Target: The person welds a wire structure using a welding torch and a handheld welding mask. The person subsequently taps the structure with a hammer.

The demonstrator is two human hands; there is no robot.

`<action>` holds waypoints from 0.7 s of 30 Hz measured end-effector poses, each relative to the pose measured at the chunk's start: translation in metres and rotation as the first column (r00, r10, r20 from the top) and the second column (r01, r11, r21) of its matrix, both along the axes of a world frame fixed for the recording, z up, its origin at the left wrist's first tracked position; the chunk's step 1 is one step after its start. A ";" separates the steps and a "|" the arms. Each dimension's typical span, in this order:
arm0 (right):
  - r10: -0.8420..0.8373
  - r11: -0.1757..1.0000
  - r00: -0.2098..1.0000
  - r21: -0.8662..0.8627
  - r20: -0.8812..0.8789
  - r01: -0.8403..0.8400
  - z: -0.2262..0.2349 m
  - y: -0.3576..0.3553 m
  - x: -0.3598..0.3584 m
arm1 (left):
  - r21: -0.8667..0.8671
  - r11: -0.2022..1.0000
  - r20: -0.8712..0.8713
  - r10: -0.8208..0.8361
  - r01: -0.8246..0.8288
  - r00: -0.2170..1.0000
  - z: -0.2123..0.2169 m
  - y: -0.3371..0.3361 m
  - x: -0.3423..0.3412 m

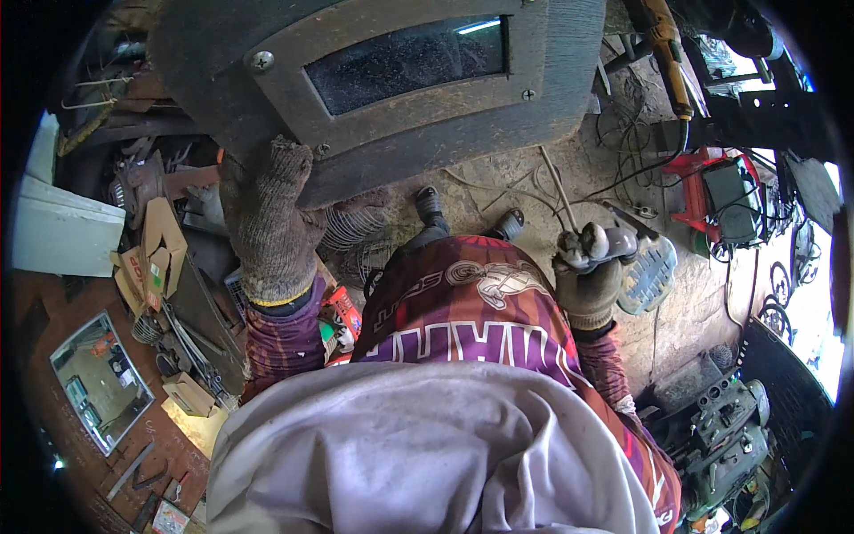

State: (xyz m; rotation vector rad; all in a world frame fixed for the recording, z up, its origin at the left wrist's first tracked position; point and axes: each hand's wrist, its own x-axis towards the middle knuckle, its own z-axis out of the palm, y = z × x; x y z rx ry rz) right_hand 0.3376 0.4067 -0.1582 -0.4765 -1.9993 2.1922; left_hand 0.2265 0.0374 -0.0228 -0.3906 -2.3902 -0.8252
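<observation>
My left hand point(274, 218), in a dirty knitted glove, is closed on the lower left edge of a dark welding shield point(569, 80). Its thumb lies on the near face; the other fingers are mostly hidden. The shield hangs in front of me, its dark window point(409, 67) facing me. At the right, my gloved right hand point(592, 267) is closed round a thin, pale welding rod point(558, 182), which points up and away toward the shield's lower edge. Whether a holder grips the rod inside the fist is hard to make out.
Cables cross the floor beyond my sandalled feet point(430, 203). A blue-grey stool top point(648, 274) is beside my right hand. A yellow power tool point(663, 53) hangs at upper right, above a red stool point(689, 191). Cardboard boxes point(158, 249) stand left; a greasy engine part point(725, 436) lies lower right.
</observation>
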 end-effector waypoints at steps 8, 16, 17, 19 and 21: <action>0.029 0.928 0.997 -0.373 0.078 0.002 0.041 0.003 -0.025 | 0.724 0.665 0.350 -0.126 -0.183 0.928 -0.007 0.010 0.002; -0.196 0.876 0.970 -0.420 0.144 0.239 0.012 -0.004 -0.012 | -0.133 0.990 -0.113 -0.059 0.044 0.992 0.002 0.000 -0.007; -0.148 0.917 0.982 -0.356 0.117 0.180 0.018 -0.004 -0.012 | -0.008 0.999 -0.045 -0.039 0.039 0.998 0.002 0.001 -0.006; -0.046 0.975 0.996 -0.214 0.071 0.061 0.044 -0.008 -0.018 | 0.461 0.887 0.181 -0.064 -0.027 0.981 0.008 0.004 -0.007; 0.058 0.997 0.998 -0.062 0.038 -0.056 0.056 -0.009 -0.020 | 0.732 0.667 0.309 -0.137 -0.143 0.941 0.011 0.009 -0.008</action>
